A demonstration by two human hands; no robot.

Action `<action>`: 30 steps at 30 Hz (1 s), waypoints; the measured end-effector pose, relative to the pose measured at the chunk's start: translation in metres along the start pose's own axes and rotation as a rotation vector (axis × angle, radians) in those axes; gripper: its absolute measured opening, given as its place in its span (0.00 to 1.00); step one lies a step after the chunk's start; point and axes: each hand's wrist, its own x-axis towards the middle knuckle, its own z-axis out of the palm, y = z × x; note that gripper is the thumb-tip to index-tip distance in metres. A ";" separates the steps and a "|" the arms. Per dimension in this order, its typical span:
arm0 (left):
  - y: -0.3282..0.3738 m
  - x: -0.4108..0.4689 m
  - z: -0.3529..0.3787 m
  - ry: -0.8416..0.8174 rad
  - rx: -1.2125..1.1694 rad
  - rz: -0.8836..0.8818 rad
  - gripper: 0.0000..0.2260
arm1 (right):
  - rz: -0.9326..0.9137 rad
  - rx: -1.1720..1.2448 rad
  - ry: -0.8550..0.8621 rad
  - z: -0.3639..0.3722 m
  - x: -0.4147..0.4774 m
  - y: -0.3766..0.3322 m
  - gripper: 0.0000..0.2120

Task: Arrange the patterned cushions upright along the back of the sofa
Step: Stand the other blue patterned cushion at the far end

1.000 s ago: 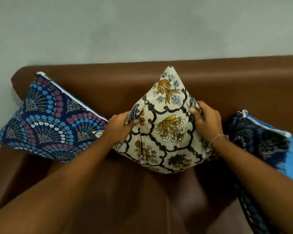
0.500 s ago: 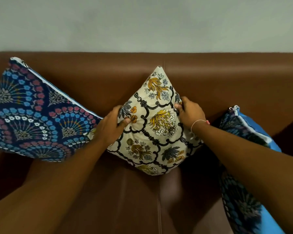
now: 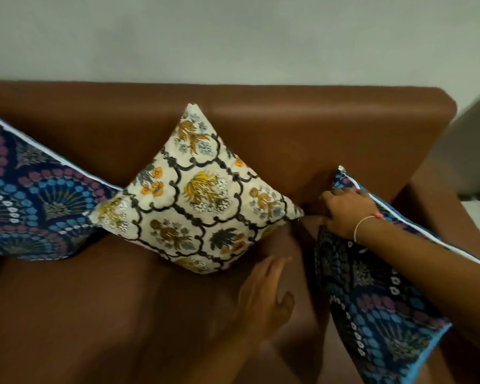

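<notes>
Against the sofa (image 3: 316, 128) back, the cream cushion (image 3: 197, 189) stands at 12 o'clock. At 3 o'clock the blue cushion (image 3: 372, 295) slumps; right hand (image 3: 344, 212) fingers grip its top corner. Left hand (image 3: 263, 297), fingers spread and empty, should support underneath while lifting it upright.

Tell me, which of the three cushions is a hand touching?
The dark blue cushion on the right: the right hand rests on its upper corner. The cream floral cushion and left blue cushion stand untouched.

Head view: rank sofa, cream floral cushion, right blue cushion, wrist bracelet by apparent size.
1. Sofa
2-3. Cream floral cushion and right blue cushion: look alike; the blue one is nearer, partly hidden and cropped, so unranked
4. Wrist bracelet
</notes>
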 end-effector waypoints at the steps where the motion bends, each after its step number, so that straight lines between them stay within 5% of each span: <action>1: 0.008 0.005 0.019 -0.065 -0.021 -0.069 0.32 | 0.013 -0.034 0.019 0.010 -0.004 0.019 0.27; 4: 0.028 0.022 0.068 -0.214 -0.126 -0.271 0.34 | 0.107 -0.021 0.050 0.037 -0.014 0.071 0.31; 9: 0.065 0.043 0.135 -0.240 -0.716 -0.634 0.38 | 0.426 0.390 0.003 0.096 -0.044 0.158 0.44; 13: 0.072 0.040 0.179 -0.348 -0.878 -0.946 0.39 | 0.479 0.570 0.041 0.152 -0.070 0.191 0.44; 18: 0.086 0.034 0.227 -0.291 -0.933 -0.937 0.40 | 0.731 0.823 0.137 0.198 -0.095 0.211 0.53; 23: 0.077 0.047 0.238 -0.240 -0.877 -0.904 0.31 | 0.798 0.729 0.172 0.211 -0.091 0.210 0.52; 30: 0.077 0.053 0.236 -0.237 -0.839 -0.922 0.23 | 0.782 0.749 0.244 0.214 -0.082 0.211 0.37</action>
